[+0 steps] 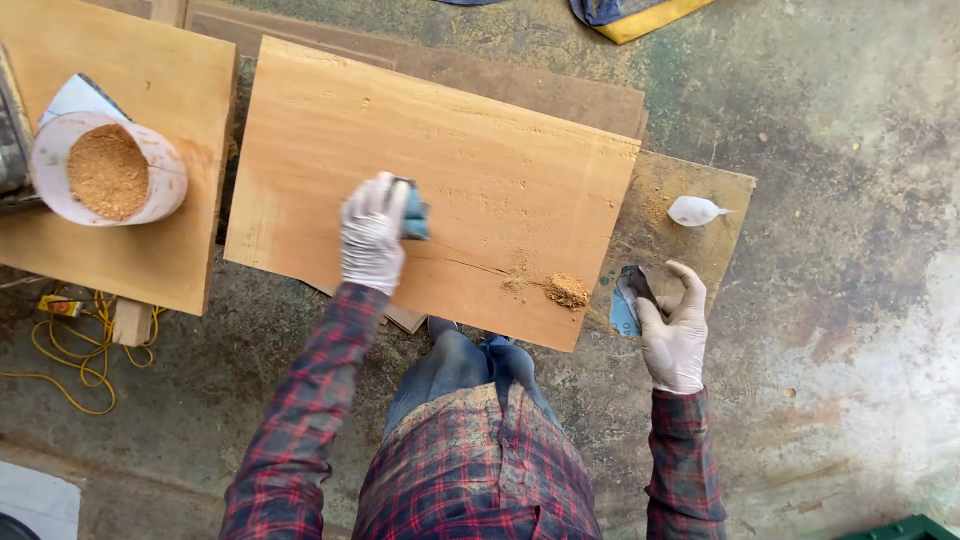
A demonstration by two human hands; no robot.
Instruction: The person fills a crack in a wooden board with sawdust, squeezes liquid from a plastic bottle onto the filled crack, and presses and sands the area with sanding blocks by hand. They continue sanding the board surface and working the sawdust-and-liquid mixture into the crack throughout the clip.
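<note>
Blue block (415, 218) mostly hidden under left hand (372, 236), yellow-edged thing (640, 14) cut by top edge, green crate (900, 529) cropped at bottom

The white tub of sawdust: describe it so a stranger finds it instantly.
Start at the large pale wooden board under the gloved left hand. Left of it lies a second board, and the white tub sits there. It alone is round and filled with tan sawdust.

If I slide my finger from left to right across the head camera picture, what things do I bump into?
Yellow cord → white tub of sawdust → left hand → little sawdust pile → right hand → small white bottle.
</note>
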